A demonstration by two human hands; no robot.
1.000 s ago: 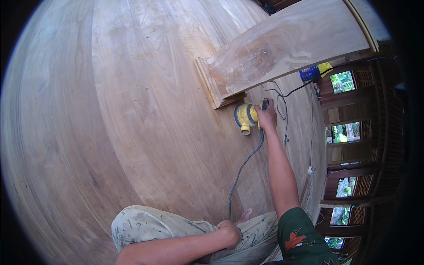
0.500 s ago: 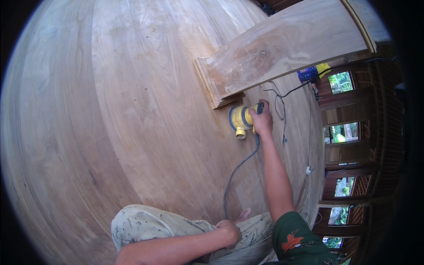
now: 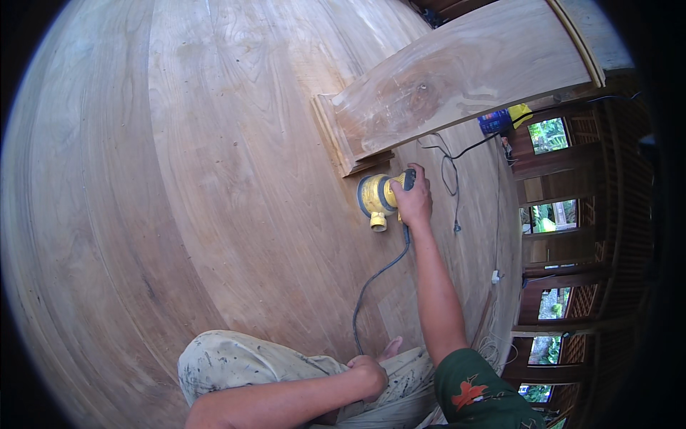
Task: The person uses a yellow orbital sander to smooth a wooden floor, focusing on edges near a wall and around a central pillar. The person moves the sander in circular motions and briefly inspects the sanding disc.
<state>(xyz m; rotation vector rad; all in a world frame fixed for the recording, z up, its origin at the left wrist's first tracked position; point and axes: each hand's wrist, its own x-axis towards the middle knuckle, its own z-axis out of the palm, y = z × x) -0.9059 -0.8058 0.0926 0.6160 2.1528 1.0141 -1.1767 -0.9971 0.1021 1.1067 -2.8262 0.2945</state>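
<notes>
My right hand is wrapped around the grip of a yellow and black orbital sander, its round pad toward the left. The sander is by the lower end of a wooden post-like piece with a stepped moulding; I cannot tell whether the pad touches the wood surface. A dark power cord curves from the sander down to my left hand. That hand is closed on the cord in front of my paint-spotted trousers, its fingers partly hidden.
A wide wooden board stretches to the upper right. Behind it are a blue container with something yellow and a loose black cable with a plug. A white socket block lies at the right, near a row of windows.
My right hand and the sander have moved slightly left and down, and the cord has shifted with them. My left hand is almost still.
</notes>
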